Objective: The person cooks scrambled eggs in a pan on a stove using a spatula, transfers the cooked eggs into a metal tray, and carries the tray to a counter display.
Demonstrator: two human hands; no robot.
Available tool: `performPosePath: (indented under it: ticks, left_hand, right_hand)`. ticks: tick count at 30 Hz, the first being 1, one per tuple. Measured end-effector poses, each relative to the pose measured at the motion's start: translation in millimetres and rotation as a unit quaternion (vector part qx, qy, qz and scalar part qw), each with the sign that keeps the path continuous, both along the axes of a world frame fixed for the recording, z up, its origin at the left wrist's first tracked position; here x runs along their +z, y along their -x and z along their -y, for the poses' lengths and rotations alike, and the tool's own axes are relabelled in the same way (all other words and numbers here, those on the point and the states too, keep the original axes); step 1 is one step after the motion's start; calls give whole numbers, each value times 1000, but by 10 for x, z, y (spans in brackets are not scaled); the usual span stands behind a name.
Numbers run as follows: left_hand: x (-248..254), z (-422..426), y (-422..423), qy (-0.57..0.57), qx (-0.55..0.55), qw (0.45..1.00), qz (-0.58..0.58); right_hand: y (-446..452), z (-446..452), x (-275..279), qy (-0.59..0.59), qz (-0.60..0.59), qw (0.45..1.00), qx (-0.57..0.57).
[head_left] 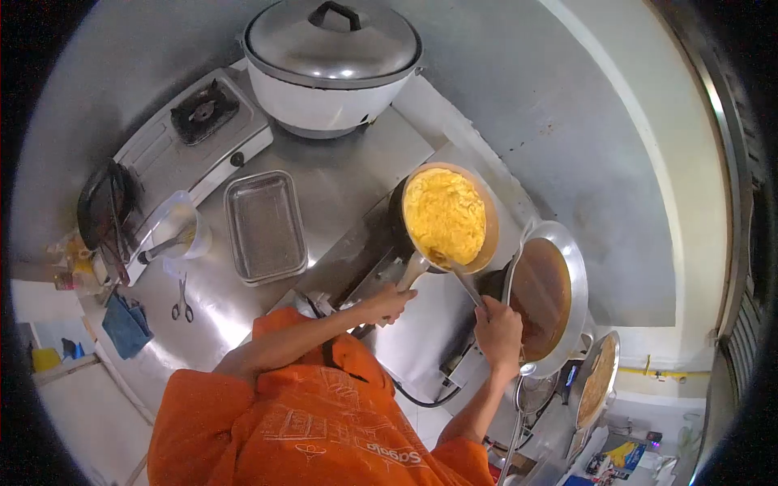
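A round pan (491,212) with a pale inner wall holds a thick yellow egg mass (444,212) that looks like scrambled egg or omelette. My left hand (387,306) is wrapped round the light-coloured pan handle (413,271). In my right hand (498,330) is a flat metal spatula (467,285), its blade at the near edge of the egg, inside the pan rim. Just right of that hand stands a large metal bowl (577,283) of reddish-brown liquid (538,296).
A large lidded cooker (328,101) stands at the back. On the left are a portable gas stove (190,134), a metal tray (266,227), a clear jug with a whisk (193,231), scissors (182,301) and a blue cloth (126,326). Another filled pan (598,381) is at the right.
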State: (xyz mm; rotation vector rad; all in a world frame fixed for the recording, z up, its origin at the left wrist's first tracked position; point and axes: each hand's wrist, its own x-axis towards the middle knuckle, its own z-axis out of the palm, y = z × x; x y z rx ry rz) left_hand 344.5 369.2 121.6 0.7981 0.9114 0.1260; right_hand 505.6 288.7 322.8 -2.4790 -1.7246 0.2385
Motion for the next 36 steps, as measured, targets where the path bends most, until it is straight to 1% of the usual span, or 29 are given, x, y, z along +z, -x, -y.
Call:
performPosePath:
  ticks: [1,3,4,6,9,11,12,13,14,16,17,19,20,21,22,23,24,26,27,28,29,30,32,33,36]
  left_hand:
    - [108,-28,15,-7,-1,1000,-22]
    - [55,-39,11,-18,4,1000,-12]
    - [28,-10,22,-22,2,1000,-8]
    - [8,-37,25,-31,3,999,-8]
    - [-69,-8,6,-51,-6,998,-34]
    - [-131,-6,-27,-73,7,997,-34]
    - [-135,-6,-31,-85,9,996,-16]
    - [-138,2,-24,-96,10,995,2]
    - [-146,36,-18,-105,8,994,18]
    - [-98,37,-43,-93,8,995,-24]
    - [-67,8,-30,-91,8,995,-47]
    - [-119,7,2,-119,20,992,-40]
    - [-133,26,-6,-129,32,991,-33]
    - [18,7,14,-118,16,991,-54]
    - [-30,4,-19,-138,14,989,-52]
    - [-127,29,-46,-156,12,986,-52]
    - [-181,39,-49,-175,8,983,-53]
    - [-34,34,-7,-178,-5,983,-50]
    - [21,38,-2,-179,-13,983,-47]
    - [14,63,-20,-168,-5,984,-57]
    - [15,66,-29,-160,3,985,-68]
    - [-2,55,-28,-152,13,985,-78]
    - [-295,36,-54,-217,-25,973,-80]
    - [-387,11,-92,-250,-40,964,-78]
    - [-181,45,-118,-121,6,986,-116]
  right_hand:
    - [-10,-69,-153,-16,7,1000,-6]
    - [-40,-369,-629,-46,19,998,-26]
    - [-14,-448,-697,-53,19,998,-43]
    - [36,-384,-478,-106,-15,993,-58]
    - [35,-94,79,-116,-43,991,-46]
    - [43,-67,209,-36,-38,998,-18]
    - [33,-56,232,3,-36,999,-5]
    - [-38,-111,-87,0,-9,1000,24]
    - [-24,-247,-302,-18,0,1000,13]
    - [58,-531,-548,-57,17,998,-12]
    - [77,-488,-493,-68,-10,997,-32]
    - [124,-441,-124,-93,-59,992,-61]
    - [133,-347,53,-82,-61,993,-51]
    - [170,-262,193,-63,-62,995,-43]
    - [182,-218,275,-41,-64,997,-35]
    - [164,-242,168,-24,-34,999,3]
    - [150,-276,-85,-7,-5,999,39]
    - [136,-376,-481,-37,33,996,79]
    - [117,-496,-620,-82,43,992,84]
    - [119,-599,-629,-126,54,987,88]
    - [105,-655,-540,-81,36,996,17]
    - [137,-642,-366,-83,3,997,-5]
    - [204,-503,3,-82,-63,994,-47]
    - [206,-420,121,-61,-70,996,-13]
    - [293,-372,-40,-35,-61,997,33]
